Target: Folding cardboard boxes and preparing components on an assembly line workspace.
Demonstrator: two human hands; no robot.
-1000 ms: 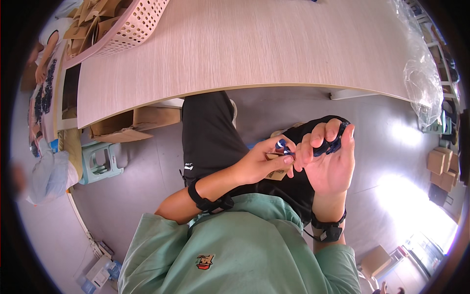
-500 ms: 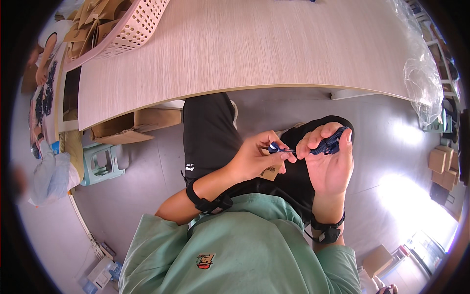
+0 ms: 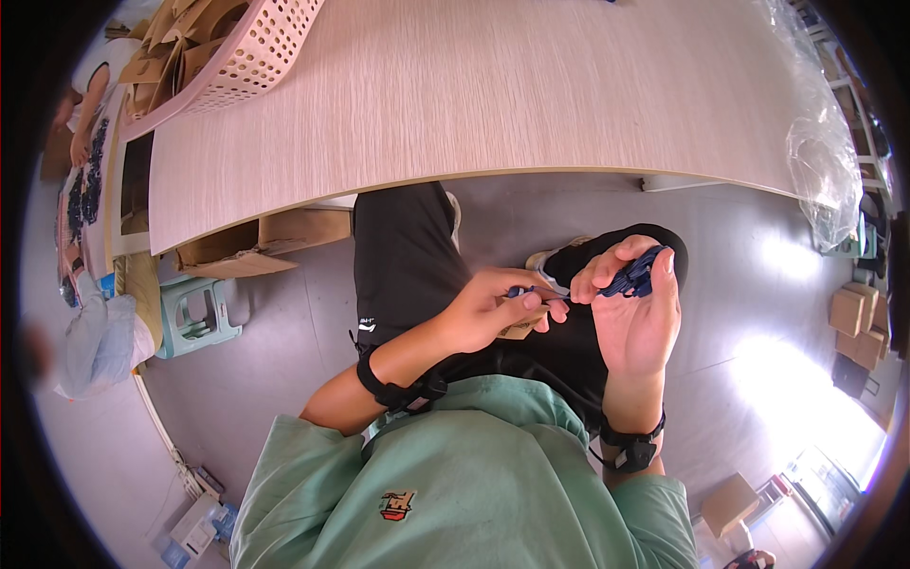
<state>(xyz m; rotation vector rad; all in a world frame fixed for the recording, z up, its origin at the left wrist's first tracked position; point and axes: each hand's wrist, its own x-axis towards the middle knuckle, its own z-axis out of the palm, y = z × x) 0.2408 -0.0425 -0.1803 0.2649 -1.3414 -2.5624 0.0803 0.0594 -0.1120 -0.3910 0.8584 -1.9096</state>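
Above my lap, my left hand point(image 3: 498, 305) pinches a thin dark blue strip point(image 3: 521, 291) between thumb and fingers. A small brown cardboard piece point(image 3: 523, 325) shows under that hand, partly hidden by its fingers. To the right, my right hand point(image 3: 633, 313) is turned palm up, its fingers and thumb curled round a bundle of dark blue strips point(image 3: 633, 276). The strip runs from the left hand toward the right fingertips, and the two hands almost touch. I cannot make out exactly what the blue strips are.
Ahead is a wood-grain table point(image 3: 512, 104) with a pink perforated basket point(image 3: 251, 62) of folded brown cardboard. Clear plastic film point(image 3: 820, 161) hangs over its right edge. A cardboard box point(image 3: 275, 245) stands beneath, near a green stool point(image 3: 199, 318). Another person point(image 3: 95, 322) is at far left.
My left hand has turned slightly, and the strip in it lies at a different angle. Its fingers now cover more of the brown cardboard piece. The right hand keeps its bundle, barely shifted.
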